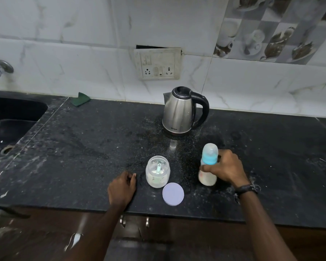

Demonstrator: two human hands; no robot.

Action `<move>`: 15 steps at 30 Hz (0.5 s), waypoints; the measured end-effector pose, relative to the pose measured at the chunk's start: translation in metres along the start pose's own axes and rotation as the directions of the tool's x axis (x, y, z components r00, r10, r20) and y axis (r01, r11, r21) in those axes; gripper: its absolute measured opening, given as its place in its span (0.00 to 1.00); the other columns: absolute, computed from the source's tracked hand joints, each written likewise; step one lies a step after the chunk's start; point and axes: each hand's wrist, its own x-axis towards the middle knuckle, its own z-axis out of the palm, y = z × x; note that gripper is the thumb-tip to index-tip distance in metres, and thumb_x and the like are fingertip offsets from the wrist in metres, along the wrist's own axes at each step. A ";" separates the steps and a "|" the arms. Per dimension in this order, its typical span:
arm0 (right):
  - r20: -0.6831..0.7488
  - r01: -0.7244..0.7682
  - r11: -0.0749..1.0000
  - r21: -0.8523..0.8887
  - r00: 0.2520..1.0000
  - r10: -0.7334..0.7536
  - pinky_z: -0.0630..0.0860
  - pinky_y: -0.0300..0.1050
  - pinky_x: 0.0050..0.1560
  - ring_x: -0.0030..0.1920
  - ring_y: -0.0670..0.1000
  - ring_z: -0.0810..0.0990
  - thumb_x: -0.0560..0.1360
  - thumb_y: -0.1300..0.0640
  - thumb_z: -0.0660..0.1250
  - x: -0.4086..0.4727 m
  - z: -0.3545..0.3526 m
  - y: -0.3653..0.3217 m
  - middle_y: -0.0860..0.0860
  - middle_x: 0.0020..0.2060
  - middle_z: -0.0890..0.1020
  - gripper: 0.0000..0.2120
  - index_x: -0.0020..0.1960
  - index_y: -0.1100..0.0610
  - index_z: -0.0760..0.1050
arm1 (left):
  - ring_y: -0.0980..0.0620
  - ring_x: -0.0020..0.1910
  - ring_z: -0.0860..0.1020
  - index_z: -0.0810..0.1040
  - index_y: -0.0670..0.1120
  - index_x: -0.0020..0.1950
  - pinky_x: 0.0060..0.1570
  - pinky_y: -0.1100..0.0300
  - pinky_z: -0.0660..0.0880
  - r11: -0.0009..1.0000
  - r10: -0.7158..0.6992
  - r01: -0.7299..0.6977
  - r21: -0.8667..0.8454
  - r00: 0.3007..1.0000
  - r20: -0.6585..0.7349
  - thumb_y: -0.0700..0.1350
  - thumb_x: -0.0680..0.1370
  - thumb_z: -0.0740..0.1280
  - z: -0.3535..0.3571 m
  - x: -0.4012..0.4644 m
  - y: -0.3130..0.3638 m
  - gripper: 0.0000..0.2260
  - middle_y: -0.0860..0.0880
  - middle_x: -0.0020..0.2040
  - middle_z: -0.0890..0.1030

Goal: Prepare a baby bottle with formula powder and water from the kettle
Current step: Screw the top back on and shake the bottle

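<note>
Right hand wraps capped baby bottle, upright on tabletop, near-right of kettle. Left hand rests loosely curled, empty. Keep bottle vertical; grip firmly before shaking.

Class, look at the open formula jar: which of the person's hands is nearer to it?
Left. The left hand rests on the counter just beside the formula jar, not touching it. The right hand is farther off, wrapped around the baby bottle.

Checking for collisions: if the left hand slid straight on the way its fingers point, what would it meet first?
Probably the open formula jar, just right of the left hand, whose fingers point toward it along the counter; depth is unclear.
</note>
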 end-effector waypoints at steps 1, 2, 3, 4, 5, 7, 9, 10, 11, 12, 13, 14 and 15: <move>0.006 0.001 0.998 -0.067 1.000 -0.001 0.76 0.48 0.46 0.45 0.54 0.82 0.58 0.44 0.80 -0.001 0.000 0.000 0.50 0.43 0.84 0.21 0.48 0.49 0.82 | 0.46 0.31 0.80 0.79 0.49 0.40 0.31 0.59 0.69 1.000 -0.004 0.004 0.001 1.000 0.000 0.52 0.78 0.71 0.000 0.000 0.000 0.10 0.49 0.33 0.82; 0.024 0.009 0.996 -0.089 1.000 -0.007 0.77 0.48 0.46 0.45 0.53 0.82 0.57 0.43 0.80 -0.002 0.000 -0.001 0.50 0.42 0.84 0.21 0.47 0.49 0.82 | 0.46 0.32 0.80 0.79 0.49 0.40 0.31 0.59 0.68 1.000 -0.006 0.006 0.001 1.000 -0.001 0.52 0.78 0.71 -0.001 0.000 0.000 0.10 0.49 0.33 0.82; 0.061 0.021 0.998 -0.054 0.998 -0.018 0.78 0.49 0.47 0.44 0.52 0.82 0.56 0.42 0.79 -0.003 0.001 -0.001 0.49 0.42 0.84 0.22 0.46 0.48 0.82 | 0.46 0.32 0.81 0.79 0.49 0.40 0.32 0.59 0.68 1.000 -0.007 0.007 0.000 1.000 -0.004 0.52 0.78 0.71 -0.001 0.000 0.000 0.10 0.49 0.33 0.82; 0.081 0.030 0.999 0.015 0.996 -0.031 0.79 0.50 0.49 0.44 0.50 0.83 0.55 0.43 0.80 -0.003 0.001 0.001 0.47 0.42 0.85 0.21 0.46 0.48 0.83 | 0.45 0.32 0.81 0.79 0.49 0.40 0.32 0.59 0.67 1.000 -0.006 0.006 -0.001 1.000 -0.005 0.52 0.78 0.71 -0.001 0.000 0.000 0.10 0.49 0.33 0.82; 0.065 0.015 0.998 0.068 0.998 -0.020 0.80 0.51 0.50 0.45 0.49 0.83 0.56 0.44 0.80 -0.003 0.002 0.002 0.46 0.42 0.85 0.20 0.46 0.48 0.83 | 0.45 0.32 0.81 0.79 0.48 0.40 0.32 0.59 0.67 1.000 -0.005 0.005 -0.005 1.000 -0.003 0.52 0.78 0.71 -0.001 0.000 -0.001 0.10 0.48 0.33 0.82; 0.020 0.009 0.999 0.030 1.000 -0.009 0.78 0.49 0.47 0.45 0.51 0.83 0.58 0.45 0.81 -0.001 0.002 0.003 0.48 0.43 0.85 0.19 0.46 0.48 0.82 | 0.45 0.31 0.80 0.79 0.48 0.39 0.31 0.59 0.67 1.000 -0.003 0.003 -0.008 1.000 -0.006 0.52 0.78 0.71 0.000 0.000 0.000 0.10 0.48 0.32 0.82; 0.037 0.016 0.995 -0.095 0.999 -0.012 0.76 0.47 0.43 0.44 0.53 0.81 0.57 0.43 0.80 -0.002 0.002 0.003 0.49 0.42 0.84 0.20 0.46 0.48 0.81 | 0.45 0.31 0.81 0.79 0.48 0.39 0.31 0.58 0.68 1.000 -0.003 0.003 -0.006 1.000 -0.011 0.52 0.77 0.71 0.000 0.000 -0.002 0.10 0.48 0.32 0.82; 0.066 0.021 0.995 -0.093 0.998 -0.015 0.76 0.47 0.43 0.44 0.52 0.81 0.57 0.43 0.80 -0.003 0.002 0.004 0.48 0.41 0.84 0.20 0.45 0.48 0.82 | 0.45 0.31 0.81 0.79 0.48 0.39 0.31 0.58 0.70 1.000 -0.003 0.003 -0.009 1.000 -0.014 0.52 0.77 0.71 0.000 0.001 -0.002 0.10 0.48 0.32 0.82; 0.090 0.024 0.999 -0.042 0.996 -0.020 0.77 0.47 0.45 0.44 0.51 0.82 0.57 0.44 0.81 -0.002 0.002 0.005 0.47 0.41 0.84 0.19 0.44 0.48 0.82 | 0.44 0.31 0.81 0.79 0.48 0.39 0.31 0.57 0.71 1.000 -0.005 0.005 -0.010 1.000 -0.013 0.52 0.77 0.71 0.001 0.001 -0.002 0.10 0.48 0.32 0.82; 0.086 0.011 1.000 0.029 0.996 -0.013 0.78 0.48 0.47 0.44 0.50 0.83 0.57 0.45 0.81 -0.002 0.002 0.006 0.47 0.41 0.85 0.17 0.43 0.48 0.82 | 0.44 0.31 0.81 0.79 0.48 0.40 0.31 0.56 0.73 1.000 -0.007 0.007 -0.011 1.000 -0.009 0.52 0.77 0.71 0.001 0.001 -0.002 0.10 0.48 0.32 0.82; 0.050 -0.008 0.997 0.081 0.999 0.004 0.79 0.50 0.49 0.45 0.50 0.83 0.58 0.46 0.81 -0.003 0.002 0.006 0.47 0.42 0.85 0.16 0.43 0.48 0.82 | 0.44 0.31 0.81 0.79 0.48 0.40 0.31 0.55 0.73 1.000 -0.006 0.006 -0.011 1.000 -0.008 0.52 0.77 0.72 0.001 0.001 -0.002 0.10 0.48 0.32 0.82; 0.007 -0.005 0.995 0.103 1.000 0.004 0.79 0.50 0.50 0.46 0.51 0.83 0.58 0.47 0.81 -0.001 0.002 0.006 0.48 0.43 0.85 0.16 0.43 0.48 0.81 | 0.44 0.31 0.81 0.79 0.48 0.40 0.31 0.55 0.73 1.000 -0.006 0.006 -0.011 1.000 -0.010 0.52 0.77 0.72 0.002 0.000 -0.002 0.10 0.48 0.32 0.82; -0.030 0.007 0.996 0.088 1.000 -0.005 0.78 0.51 0.50 0.47 0.52 0.83 0.59 0.47 0.81 -0.001 0.003 0.005 0.48 0.44 0.85 0.17 0.45 0.48 0.81 | 0.44 0.31 0.81 0.79 0.48 0.40 0.31 0.56 0.73 1.000 -0.009 0.009 -0.011 1.000 -0.011 0.52 0.77 0.72 0.002 0.000 -0.001 0.10 0.48 0.32 0.82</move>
